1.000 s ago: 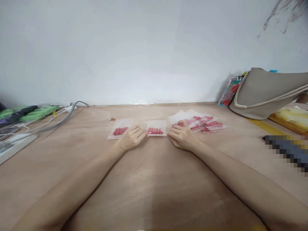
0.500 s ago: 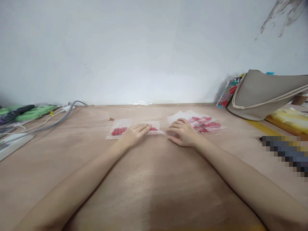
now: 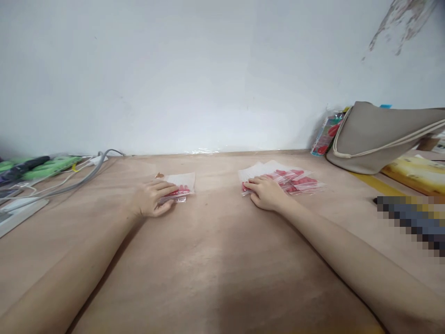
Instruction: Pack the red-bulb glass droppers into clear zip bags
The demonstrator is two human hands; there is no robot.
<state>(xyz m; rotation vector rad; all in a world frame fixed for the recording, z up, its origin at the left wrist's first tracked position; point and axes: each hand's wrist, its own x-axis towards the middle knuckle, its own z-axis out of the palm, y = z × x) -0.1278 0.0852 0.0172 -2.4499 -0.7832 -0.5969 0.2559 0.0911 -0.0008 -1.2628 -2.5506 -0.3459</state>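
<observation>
My left hand (image 3: 152,197) rests with outstretched fingers on small clear zip bags (image 3: 186,178) at centre left. Red pieces show inside, partly covered by my fingers; the bags overlap, one lying over another. On the right, my right hand (image 3: 266,191) lies with its fingers extended over the left end of a fanned pile of similar zip bags (image 3: 306,181). These bags also hold red pieces, a few of them visible just beyond my fingertips.
A small brown scrap (image 3: 159,175) lies behind the left bags. Grey and white cables (image 3: 86,174) and a green item (image 3: 52,166) occupy the far left. At right are a grey-beige bag (image 3: 378,139), a yellow pack (image 3: 417,172) and a pixelated dark object (image 3: 410,220).
My left hand has moved left, bringing the bag from the middle onto the one at centre left. My right hand's fingers have flattened onto the pile's left end.
</observation>
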